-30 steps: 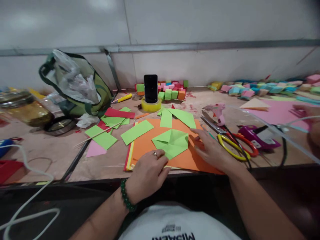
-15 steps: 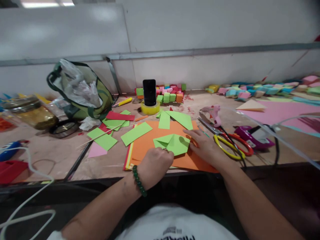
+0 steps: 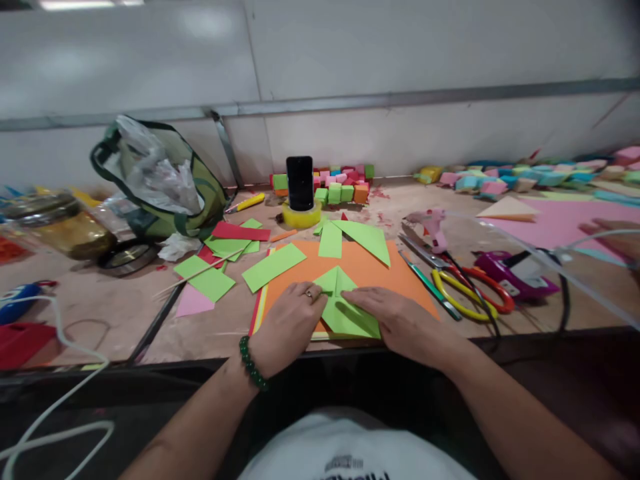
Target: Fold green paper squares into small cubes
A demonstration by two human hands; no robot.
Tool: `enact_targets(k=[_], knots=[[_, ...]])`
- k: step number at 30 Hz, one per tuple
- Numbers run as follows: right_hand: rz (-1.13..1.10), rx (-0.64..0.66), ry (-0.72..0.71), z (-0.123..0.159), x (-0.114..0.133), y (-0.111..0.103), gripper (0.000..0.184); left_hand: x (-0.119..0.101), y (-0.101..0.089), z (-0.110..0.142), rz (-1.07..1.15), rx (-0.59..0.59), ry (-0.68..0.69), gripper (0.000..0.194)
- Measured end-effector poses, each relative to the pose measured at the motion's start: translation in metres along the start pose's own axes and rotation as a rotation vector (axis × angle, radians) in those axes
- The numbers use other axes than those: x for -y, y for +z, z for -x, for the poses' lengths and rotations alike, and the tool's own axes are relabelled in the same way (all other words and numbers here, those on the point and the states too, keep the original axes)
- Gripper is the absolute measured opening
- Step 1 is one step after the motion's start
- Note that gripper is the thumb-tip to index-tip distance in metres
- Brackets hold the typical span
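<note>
A light-green folded sheet of paper (image 3: 350, 319) lies on a stack of orange paper (image 3: 407, 287) near the table's front edge, a peak pointing away from me. My left hand (image 3: 293, 323), with a ring and a green bead bracelet, is closed on the sheet's left side. From the other side my right hand (image 3: 403, 323) grips the sheet, fingers together, tips pressed near its middle fold. Both thumbs are mostly hidden. Loose green paper strips (image 3: 274, 267) lie beyond and to the left, and a teal cutter (image 3: 433, 287) rests by the stack's right edge.
Scissors (image 3: 465, 300), a pink glue gun (image 3: 433, 227) and a purple tool (image 3: 520, 275) lie to the right. A phone (image 3: 300, 183) stands in a yellow tape roll (image 3: 301, 215). A bag (image 3: 200, 200) and jar (image 3: 60, 223) stand left. Another person's hand (image 3: 617, 237) is at far right.
My left hand has moved from the sheet's front edge to its left side. My right hand has come leftward onto the sheet, uncovering the cutter. The sheet has turned and its peak points away.
</note>
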State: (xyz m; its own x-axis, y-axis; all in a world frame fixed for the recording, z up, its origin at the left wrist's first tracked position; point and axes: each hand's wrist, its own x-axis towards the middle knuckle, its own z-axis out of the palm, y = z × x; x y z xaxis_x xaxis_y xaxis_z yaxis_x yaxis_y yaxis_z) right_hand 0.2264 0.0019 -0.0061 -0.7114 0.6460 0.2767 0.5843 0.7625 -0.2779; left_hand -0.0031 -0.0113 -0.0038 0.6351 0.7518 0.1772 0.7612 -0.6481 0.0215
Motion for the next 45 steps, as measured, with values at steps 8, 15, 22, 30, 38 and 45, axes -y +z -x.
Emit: enact_targets(k=[8,15,22,30,38,45], knots=[[-0.285,0.261,0.088,-0.001,-0.013,-0.023,0.046,-0.012,0.009,0.023,0.195,-0.105,0.032,0.036],[-0.553,0.247,0.276,-0.017,-0.024,-0.02,0.023,-0.015,0.013,0.032,0.313,-0.183,0.106,0.034],[-0.462,0.018,0.439,-0.029,-0.016,0.002,0.022,-0.014,0.016,0.033,0.401,-0.294,0.089,0.027],[-0.412,-0.054,0.425,-0.024,-0.015,0.01,0.017,-0.015,0.019,0.033,0.443,-0.277,0.039,0.034],[-0.395,-0.094,0.397,-0.021,-0.016,0.015,0.016,-0.014,0.018,0.033,0.346,-0.301,0.089,0.032],[-0.371,-0.114,0.401,-0.022,-0.013,0.016,0.019,-0.014,0.017,0.03,0.364,-0.268,0.069,0.03]])
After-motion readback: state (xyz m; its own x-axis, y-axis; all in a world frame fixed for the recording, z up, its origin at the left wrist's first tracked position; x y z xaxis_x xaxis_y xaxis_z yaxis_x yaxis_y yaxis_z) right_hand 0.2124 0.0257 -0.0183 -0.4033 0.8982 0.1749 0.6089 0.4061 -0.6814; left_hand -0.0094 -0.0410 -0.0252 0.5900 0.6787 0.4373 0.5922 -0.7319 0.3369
